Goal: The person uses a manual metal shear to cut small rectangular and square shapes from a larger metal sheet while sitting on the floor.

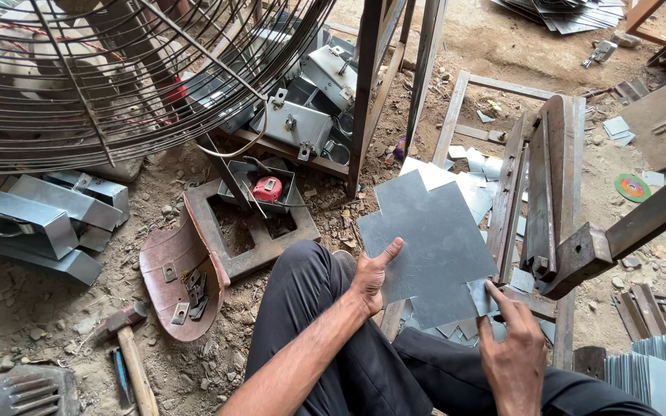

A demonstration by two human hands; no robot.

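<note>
My left hand point(372, 276) grips the near left edge of a flat grey sheet-metal blank point(425, 239) with notched corners, thumb on top. My right hand point(512, 348) presses on the sheet's near right corner, index finger on top. The sheet lies tilted over my knees, its right edge next to the rusty blade of a floor-mounted lever shear point(543, 192). Several small cut-off metal scraps point(472, 166) lie under and beyond the sheet.
A big wire fan guard point(102, 77) fills the upper left. Folded metal boxes point(40, 219) sit at left and more point(302, 115) on a frame behind. A red tape measure point(267, 189), a hammer point(129, 350), a curved rusty plate point(175, 277) and stacked blanks point(660, 374) lie around on dirt.
</note>
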